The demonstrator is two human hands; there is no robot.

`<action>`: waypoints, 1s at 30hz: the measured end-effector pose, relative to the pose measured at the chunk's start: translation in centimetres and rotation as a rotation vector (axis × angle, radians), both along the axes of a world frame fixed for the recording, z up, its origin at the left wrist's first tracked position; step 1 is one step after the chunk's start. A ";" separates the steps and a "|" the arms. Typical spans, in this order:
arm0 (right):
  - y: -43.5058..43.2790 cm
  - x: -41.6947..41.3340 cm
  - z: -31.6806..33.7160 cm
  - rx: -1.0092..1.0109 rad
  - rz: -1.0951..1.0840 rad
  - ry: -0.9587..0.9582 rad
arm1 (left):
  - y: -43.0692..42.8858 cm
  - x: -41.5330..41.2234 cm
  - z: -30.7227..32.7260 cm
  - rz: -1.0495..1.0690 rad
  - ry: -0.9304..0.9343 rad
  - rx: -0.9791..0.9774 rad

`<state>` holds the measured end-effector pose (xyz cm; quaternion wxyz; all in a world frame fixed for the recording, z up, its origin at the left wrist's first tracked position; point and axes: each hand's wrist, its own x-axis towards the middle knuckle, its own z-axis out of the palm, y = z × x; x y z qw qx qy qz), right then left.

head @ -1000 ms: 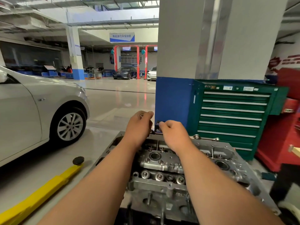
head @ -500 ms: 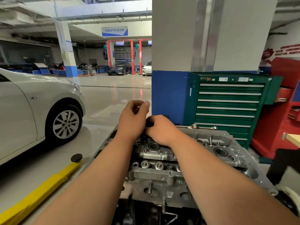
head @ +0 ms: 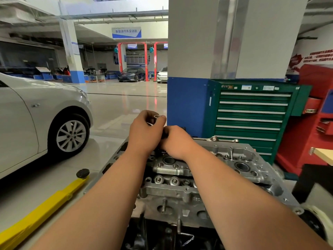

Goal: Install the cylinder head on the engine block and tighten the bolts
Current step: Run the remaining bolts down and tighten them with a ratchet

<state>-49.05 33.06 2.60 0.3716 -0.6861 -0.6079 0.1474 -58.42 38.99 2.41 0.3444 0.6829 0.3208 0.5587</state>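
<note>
At far left, a white car (head: 27, 123) with its front wheel (head: 71, 136) on the glossy floor. Nearer, a yellow lift arm (head: 45, 210) running diagonally, tipped by a round black pad (head: 82, 173).

In the centre, left hand (head: 144, 134) raised above the far end of the cylinder head (head: 171, 193), fingers curled, thumb and fingertips pinching a small silver ring-like piece (head: 157, 116). Just right of it and lower, touching it, right hand (head: 177, 141), knuckles up, fingers curled down over something dark; cannot tell whether gripping it, or what it is.

Below both forearms, cylinder head lying flat, top face exposed, seated on the dark engine block (head: 162, 237) at the bottom edge. On its far rim, a bare wrench (head: 216, 139). Behind, a blue-and-white pillar (head: 185, 105); further right, a green drawer cabinet (head: 252, 116), then a red cabinet (head: 315, 132).
</note>
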 end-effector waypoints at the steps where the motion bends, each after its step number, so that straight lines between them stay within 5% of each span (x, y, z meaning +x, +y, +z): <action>1: 0.1 0.0 0.0 0.000 -0.011 -0.011 | 0.0 0.0 0.0 0.015 -0.005 0.002; 30: -0.1 -0.3 0.1 0.074 0.039 0.056 | 0.0 -0.2 -0.1 0.055 0.004 0.037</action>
